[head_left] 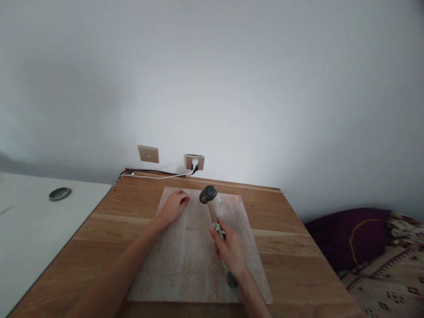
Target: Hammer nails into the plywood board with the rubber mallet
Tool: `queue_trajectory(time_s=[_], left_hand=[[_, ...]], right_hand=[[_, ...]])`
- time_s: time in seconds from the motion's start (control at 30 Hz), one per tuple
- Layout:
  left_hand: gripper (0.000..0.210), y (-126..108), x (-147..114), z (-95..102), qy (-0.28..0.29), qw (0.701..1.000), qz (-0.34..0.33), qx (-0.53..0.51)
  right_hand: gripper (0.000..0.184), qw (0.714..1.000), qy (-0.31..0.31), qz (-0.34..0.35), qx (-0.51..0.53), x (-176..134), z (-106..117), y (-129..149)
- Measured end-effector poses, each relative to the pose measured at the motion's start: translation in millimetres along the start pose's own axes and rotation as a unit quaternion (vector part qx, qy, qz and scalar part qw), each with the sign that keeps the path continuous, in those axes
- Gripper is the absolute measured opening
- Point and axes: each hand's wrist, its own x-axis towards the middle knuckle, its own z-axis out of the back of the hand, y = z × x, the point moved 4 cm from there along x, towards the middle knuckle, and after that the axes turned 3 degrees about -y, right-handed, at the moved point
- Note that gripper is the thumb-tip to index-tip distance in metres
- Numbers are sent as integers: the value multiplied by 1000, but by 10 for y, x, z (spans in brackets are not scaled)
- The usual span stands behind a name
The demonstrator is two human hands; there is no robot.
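Note:
My right hand (230,251) is wrapped around the handle of a hammer (212,212). The hammer has a thick dark head, a bare wooden neck and a patterned grip with a dark butt end. Its head is raised over the far part of a worn, whitish wooden board (185,260). To the left of the hammer head, my left hand (175,205) rests at the board's far left part. Its fingers are curled with the tips close together; anything pinched between them is too small or hidden to make out.
The board lies on a wooden table (288,247) against a white wall. Cables (159,176) run along the back edge to a wall socket (195,162), beside a switch plate (148,153). At left, a white table (29,238) holds a small round dish (60,194). Purple fabric (344,238) lies right.

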Motion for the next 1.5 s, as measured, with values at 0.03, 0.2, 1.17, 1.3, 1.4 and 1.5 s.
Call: queue_trajectory(time_s=[0.03,0.2,1.17,1.3,1.4,1.5], left_hand=[[18,7,-5,1,1,1000,6,-1],[28,39,-10,37,-15,998,54,-22],[20,-138,-296,236,42,996,20,75],[16,-453,-603,137,152,967,-124,162],[19,-684,-762,33,170,928,-234,233],[15,-794,-804,-21,169,906,-282,265]], right_hand=[[41,1000,6,5,-1,16,-23,15],[35,999,34,19,5,94,-156,120],[25,996,41,68,-38,176,-431,192],[27,996,45,63,-38,176,-420,185],[30,998,35,52,-23,157,-373,186],[34,999,19,31,-3,124,-311,158]])
